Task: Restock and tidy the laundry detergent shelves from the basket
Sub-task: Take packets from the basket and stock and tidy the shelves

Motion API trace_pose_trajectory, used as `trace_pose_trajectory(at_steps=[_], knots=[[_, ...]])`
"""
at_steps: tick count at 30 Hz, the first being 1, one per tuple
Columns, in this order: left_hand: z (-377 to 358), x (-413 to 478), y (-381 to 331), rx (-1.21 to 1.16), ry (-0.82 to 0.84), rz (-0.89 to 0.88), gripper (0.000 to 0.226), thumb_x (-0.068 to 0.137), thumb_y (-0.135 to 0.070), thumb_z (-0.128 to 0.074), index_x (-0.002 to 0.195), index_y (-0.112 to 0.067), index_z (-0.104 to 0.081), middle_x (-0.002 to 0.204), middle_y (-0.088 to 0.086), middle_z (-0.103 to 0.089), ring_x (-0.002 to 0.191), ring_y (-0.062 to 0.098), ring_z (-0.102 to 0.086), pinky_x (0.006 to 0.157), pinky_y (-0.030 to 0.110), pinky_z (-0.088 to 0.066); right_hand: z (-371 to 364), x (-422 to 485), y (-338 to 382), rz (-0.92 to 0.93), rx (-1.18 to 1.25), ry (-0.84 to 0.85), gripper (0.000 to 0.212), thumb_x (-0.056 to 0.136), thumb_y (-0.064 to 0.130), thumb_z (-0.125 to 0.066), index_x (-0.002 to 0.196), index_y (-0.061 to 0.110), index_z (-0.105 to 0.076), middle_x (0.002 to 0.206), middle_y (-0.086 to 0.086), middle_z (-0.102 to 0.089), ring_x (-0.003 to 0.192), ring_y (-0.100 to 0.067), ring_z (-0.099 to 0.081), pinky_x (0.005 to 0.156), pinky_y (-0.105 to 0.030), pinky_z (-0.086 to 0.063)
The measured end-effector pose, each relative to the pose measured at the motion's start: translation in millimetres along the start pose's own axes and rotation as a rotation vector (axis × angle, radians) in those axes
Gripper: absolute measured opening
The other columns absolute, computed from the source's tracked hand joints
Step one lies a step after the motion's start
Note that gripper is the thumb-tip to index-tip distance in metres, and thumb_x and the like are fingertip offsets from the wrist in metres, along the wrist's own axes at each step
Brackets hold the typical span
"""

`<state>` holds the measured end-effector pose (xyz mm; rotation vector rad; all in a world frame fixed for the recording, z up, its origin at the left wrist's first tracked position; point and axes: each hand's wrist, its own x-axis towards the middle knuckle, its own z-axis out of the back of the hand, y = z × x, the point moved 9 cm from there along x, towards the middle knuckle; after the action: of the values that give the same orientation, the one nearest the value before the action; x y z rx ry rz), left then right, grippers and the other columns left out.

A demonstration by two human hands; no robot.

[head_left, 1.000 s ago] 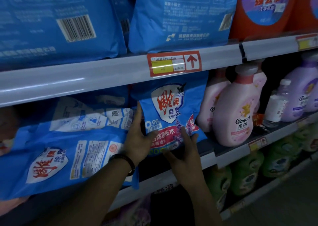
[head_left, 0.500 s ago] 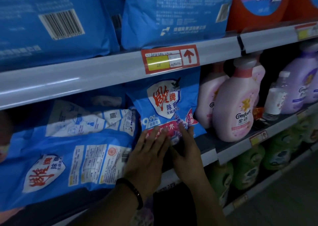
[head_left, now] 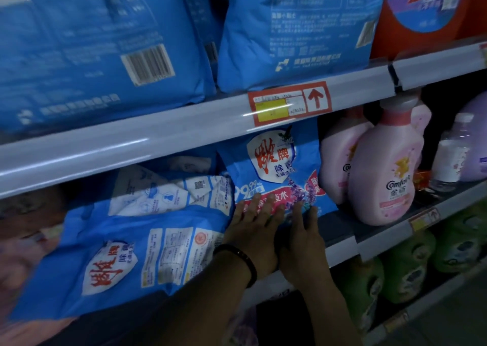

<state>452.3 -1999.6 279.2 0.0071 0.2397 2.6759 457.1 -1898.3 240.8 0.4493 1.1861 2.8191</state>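
The upright blue detergent bag stands tall on the middle shelf, straight ahead of 2 flat palms (nothing gripped), left hand and right hand pressing its lower front side by side, so probably a push straight back.

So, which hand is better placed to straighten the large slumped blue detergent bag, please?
Probably the left hand: it lies beside that large blue detergent bag; the right hand is farther.

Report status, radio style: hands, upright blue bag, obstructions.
Left hand, right hand open, pressing upright blue bag. Bag on shelf, between slumped blue bag and pink bottle. Nothing blocking.
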Motion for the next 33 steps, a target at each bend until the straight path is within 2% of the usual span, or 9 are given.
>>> trace_pose_trajectory(at_steps=[3, 6, 9, 12, 17, 19, 22, 27, 33], knots=[[27, -11, 3, -0.329, -0.095, -0.042, 0.062, 0.104, -0.036, -0.041, 0.165, -0.036, -0.031, 0.173, 0.002, -0.031, 0.161, 0.027, -0.023, 0.132, 0.049, -0.018, 12, -9, 12, 0.040, 0.153, -0.079, 0.074, 0.089, 0.007, -0.072, 0.157, 0.007, -0.041, 0.165, -0.024, -0.026, 0.138, -0.046, -0.049, 0.106, -0.042, -0.046], [66, -52, 10, -0.491, -0.351, -0.023, 0.043, 0.102, -0.028, -0.050, 0.143, -0.037, -0.060, 0.138, -0.007, -0.069, 0.124, 0.016, -0.065, 0.106, 0.038, -0.053, 16, -24, 31, 0.108, 0.193, -0.185, 0.053, 0.091, 0.012, -0.065, 0.141, 0.000, -0.055, 0.150, -0.025, -0.045, 0.133, -0.047, -0.051, 0.109, -0.048, -0.048], [80, -113, 19, -0.542, -0.517, 0.033, 0.029, 0.097, -0.026, -0.056, 0.121, -0.038, -0.066, 0.113, -0.020, -0.067, 0.103, 0.000, -0.063, 0.090, 0.023, -0.052, 9, -42, 62, 0.196, 0.249, -0.165, 0.058, 0.086, 0.035, -0.051, 0.132, 0.000, -0.060, 0.136, -0.024, -0.055, 0.126, -0.043, -0.054, 0.105, -0.054, -0.050], [64, -166, 43, -0.732, -0.554, 0.164, 0.017, 0.089, -0.026, -0.064, 0.102, -0.036, -0.069, 0.098, -0.019, -0.067, 0.094, 0.001, -0.066, 0.081, 0.022, -0.053, -5, -67, 95, 0.265, 0.312, -0.063, 0.073, 0.074, 0.044, -0.057, 0.139, 0.010, -0.057, 0.140, -0.017, -0.051, 0.129, -0.039, -0.054, 0.105, -0.053, -0.050], [-13, -243, 110, -1.289, -0.450, 0.868, 0.024, 0.081, -0.049, -0.077, 0.098, -0.031, -0.073, 0.086, -0.005, -0.078, 0.082, 0.017, -0.075, 0.083, 0.046, -0.065, -51, -104, 121, 0.253, 0.266, 0.177, 0.110, 0.075, 0.066, -0.072, 0.164, 0.029, -0.018, 0.167, -0.008, -0.018, 0.154, -0.031, -0.026, 0.120, -0.046, -0.039], [-32, -256, 111, -1.625, -0.340, 1.038, 0.026, 0.091, -0.037, -0.080, 0.110, -0.019, -0.074, 0.093, 0.007, -0.078, 0.081, 0.027, -0.073, 0.075, 0.041, -0.063, -55, -103, 117, 0.212, 0.287, 0.164, 0.115, 0.080, 0.053, -0.083, 0.167, 0.022, -0.016, 0.164, -0.009, -0.026, 0.151, -0.030, -0.032, 0.115, -0.039, -0.040], [-33, -253, 115, -1.953, -0.372, 1.043, 0.029, 0.093, -0.034, -0.080, 0.116, -0.017, -0.073, 0.101, 0.012, -0.081, 0.084, 0.030, -0.070, 0.060, 0.032, -0.058, -56, -91, 106, 0.127, 0.350, 0.115, 0.111, 0.080, 0.040, -0.089, 0.166, 0.019, -0.022, 0.160, -0.010, -0.038, 0.146, -0.032, -0.041, 0.112, -0.042, -0.045], [-49, -239, 129, -2.239, -0.514, 1.114, 0.041, 0.088, -0.034, -0.086, 0.121, -0.015, -0.072, 0.111, 0.013, -0.080, 0.089, 0.027, -0.076, 0.063, 0.031, -0.062, -68, -89, 110, 0.094, 0.351, 0.098, 0.109, 0.081, 0.045, -0.088, 0.167, 0.021, -0.025, 0.154, -0.010, -0.045, 0.140, -0.031, -0.047, 0.107, -0.046, -0.050], [-60, -220, 133, -2.132, -0.618, 1.073, 0.063, 0.069, -0.051, -0.097, 0.122, -0.024, -0.075, 0.112, -0.001, -0.082, 0.097, 0.017, -0.075, 0.066, 0.028, -0.059, -67, -85, 105, 0.109, 0.529, -0.001, 0.091, 0.083, 0.032, -0.089, 0.160, 0.031, -0.041, 0.144, 0.005, -0.062, 0.132, -0.015, -0.060, 0.101, -0.046, -0.057]])
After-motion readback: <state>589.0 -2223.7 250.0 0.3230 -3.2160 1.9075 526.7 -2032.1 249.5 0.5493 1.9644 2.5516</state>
